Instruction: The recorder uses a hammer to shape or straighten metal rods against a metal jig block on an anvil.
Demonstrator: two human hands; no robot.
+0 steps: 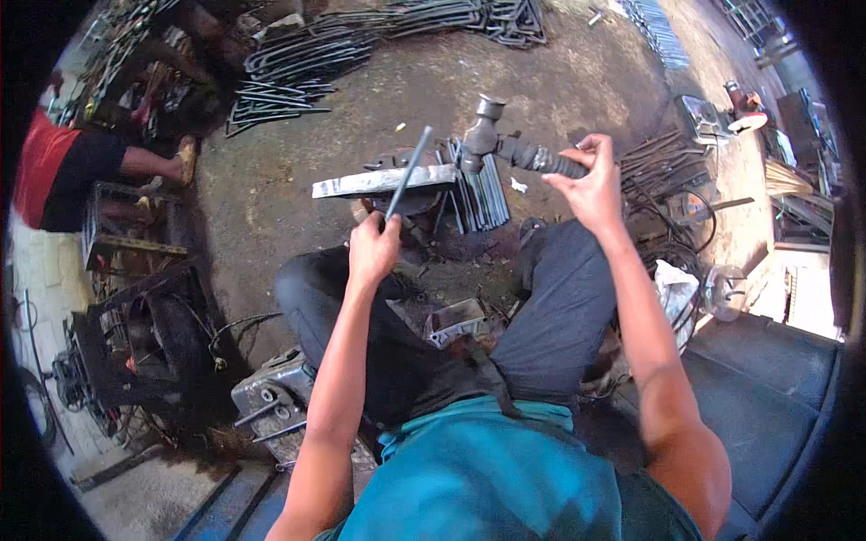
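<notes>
My left hand [374, 248] is closed round the lower end of a straight grey metal rod [410, 171], which tilts up and to the right. The rod crosses in front of a flat metal bar [352, 183] with a pale, worn face; whether they touch I cannot tell. In my right hand [591, 180] is a ball-peen hammer [483, 135] with a dark wrapped handle, held by the handle's end. Its head is raised to the right of the rod, above a row of cut metal rods [487, 198] lying on the ground.
Piles of bent rods [311, 59] lie at the far side. More thin rods [663, 162] and cables [695, 221] are on the right. A black metal frame [149, 334] stands at the left, near another person [81, 171]. A metal block [275, 397] sits by my left leg.
</notes>
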